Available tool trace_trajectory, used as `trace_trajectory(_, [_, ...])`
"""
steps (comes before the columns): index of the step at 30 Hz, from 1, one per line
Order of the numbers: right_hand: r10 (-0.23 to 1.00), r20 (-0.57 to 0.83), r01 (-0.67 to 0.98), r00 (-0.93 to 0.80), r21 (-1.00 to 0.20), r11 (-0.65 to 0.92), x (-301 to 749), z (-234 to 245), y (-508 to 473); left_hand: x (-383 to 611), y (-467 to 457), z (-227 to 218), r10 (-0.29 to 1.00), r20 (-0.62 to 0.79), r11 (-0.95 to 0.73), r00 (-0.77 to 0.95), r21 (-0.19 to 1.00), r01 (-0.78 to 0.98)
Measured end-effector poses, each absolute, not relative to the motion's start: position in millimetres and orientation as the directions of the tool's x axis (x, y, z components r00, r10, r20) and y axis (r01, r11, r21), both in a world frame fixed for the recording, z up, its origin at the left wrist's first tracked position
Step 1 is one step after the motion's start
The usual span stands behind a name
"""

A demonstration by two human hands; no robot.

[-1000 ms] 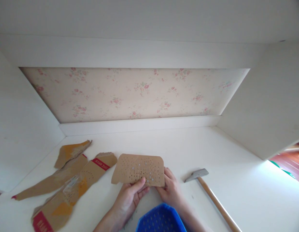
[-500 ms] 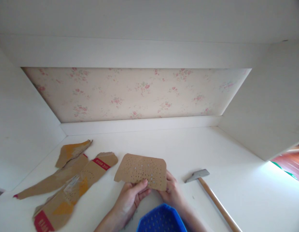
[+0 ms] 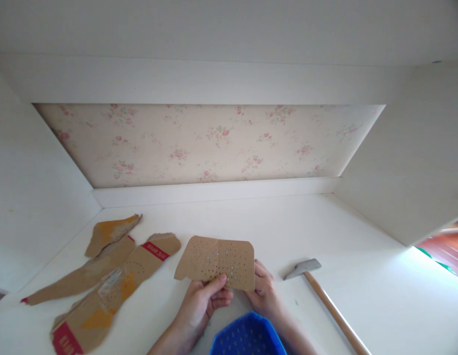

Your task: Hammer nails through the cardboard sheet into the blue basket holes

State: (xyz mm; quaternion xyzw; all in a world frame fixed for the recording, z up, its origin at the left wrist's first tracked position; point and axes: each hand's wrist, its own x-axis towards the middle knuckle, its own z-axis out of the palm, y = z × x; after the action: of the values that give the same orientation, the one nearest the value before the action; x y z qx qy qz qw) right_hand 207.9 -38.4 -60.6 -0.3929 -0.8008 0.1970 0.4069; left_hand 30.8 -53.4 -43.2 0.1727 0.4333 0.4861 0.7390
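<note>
A brown cardboard piece (image 3: 214,259) full of small punched holes, with a few nail heads showing near its lower right, is held just above the white desk (image 3: 362,276). My left hand (image 3: 202,303) pinches its lower edge, thumb on top. At the card's right lower corner my right hand (image 3: 264,293) grips it, fingers curled behind. A blue perforated basket (image 3: 247,335) sits right below both hands at the bottom edge.
A hammer (image 3: 317,291) with a wooden handle lies on the desk to the right. Torn cardboard pieces (image 3: 103,281) with red and yellow print lie to the left. White side panels and a floral back wall (image 3: 214,143) enclose the desk.
The cardboard piece has shifted slightly to the right and tilted a little in my hands; both hands keep their grip.
</note>
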Motion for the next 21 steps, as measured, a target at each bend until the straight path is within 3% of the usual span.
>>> trace_trajectory(7, [0.843, 0.400, 0.440, -0.360, -0.724, 0.531, 203, -57, -38, 28, -51, -40, 0.858, -0.475, 0.491, 0.193, 0.653, -0.577])
trace_trajectory(14, [0.880, 0.338, 0.395, -0.334, -0.798, 0.456, 203, -50, -43, 29, -54, -43, 0.881, -0.434, 0.465, 0.191, 0.716, -0.521])
trace_trajectory(21, [0.900, 0.311, 0.427, -0.305, -0.801, 0.421, 204, -53, -46, 31, -57, -42, 0.884, -0.432, 0.463, 0.179, 0.757, -0.460])
